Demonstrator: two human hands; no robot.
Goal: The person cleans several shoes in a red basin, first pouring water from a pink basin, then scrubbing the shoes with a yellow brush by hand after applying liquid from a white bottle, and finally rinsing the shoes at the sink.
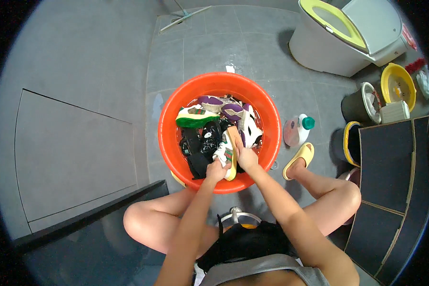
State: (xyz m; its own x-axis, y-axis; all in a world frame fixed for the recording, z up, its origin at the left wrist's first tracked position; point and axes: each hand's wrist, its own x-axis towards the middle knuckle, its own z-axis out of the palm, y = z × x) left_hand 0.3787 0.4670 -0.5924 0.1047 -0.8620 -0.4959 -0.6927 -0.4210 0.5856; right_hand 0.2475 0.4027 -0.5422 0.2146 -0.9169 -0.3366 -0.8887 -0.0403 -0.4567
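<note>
Over the near part of an orange basin (pixel 167 150), my left hand (pixel 217 170) is closed around a white sneaker (pixel 227 150) with a striped side and a pale yellow sole. My right hand (pixel 246 158) grips a wooden scrub brush (pixel 234 137) against the sneaker's sole side; its bristles are hidden. Other shoes fill the basin: a white sneaker with a green sole (pixel 195 117), purple-and-beige shoes (pixel 232 111), a white-and-black shoe (pixel 249 127) and shiny black footwear (pixel 209 136). A black item (pixel 198 164) lies near my left hand.
Right of the basin stands a clear bottle with a green cap (pixel 308 123), near my slippered foot (pixel 298 164). Further right are buckets (pixel 360 105), a yellow basin (pixel 398 86) and a black cabinet (pixel 386 167). A toilet (pixel 319 45) stands at the back right, a floor squeegee (pixel 185 19) at the back.
</note>
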